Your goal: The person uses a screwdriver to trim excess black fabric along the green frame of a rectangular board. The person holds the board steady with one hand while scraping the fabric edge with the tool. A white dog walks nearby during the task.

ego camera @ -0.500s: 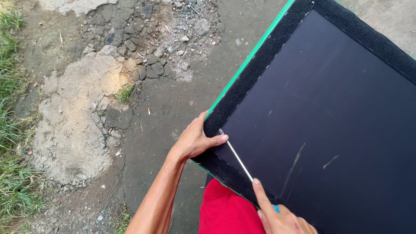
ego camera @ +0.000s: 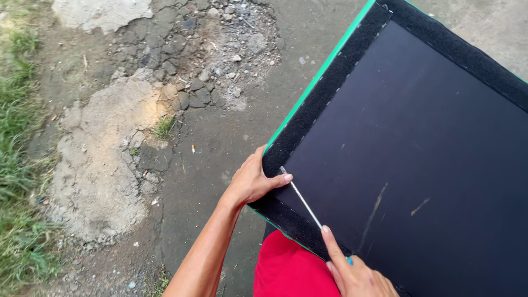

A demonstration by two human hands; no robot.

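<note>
Left hand (ego camera: 254, 179) clamps black panel (ego camera: 418, 154) corner; right hand (ego camera: 355, 272) apparently grips screwdriver (ego camera: 301, 199)

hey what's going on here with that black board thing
A person is working outdoors on a large black panel with a fuzzy black border and a green edge, propped over their lap above cracked dirt ground. The left hand grips the panel's corner, thumb on top. The right hand holds a thin metal tool with a blue handle, index finger stretched along the shaft, its tip at the stapled border beside the left thumb.
</note>
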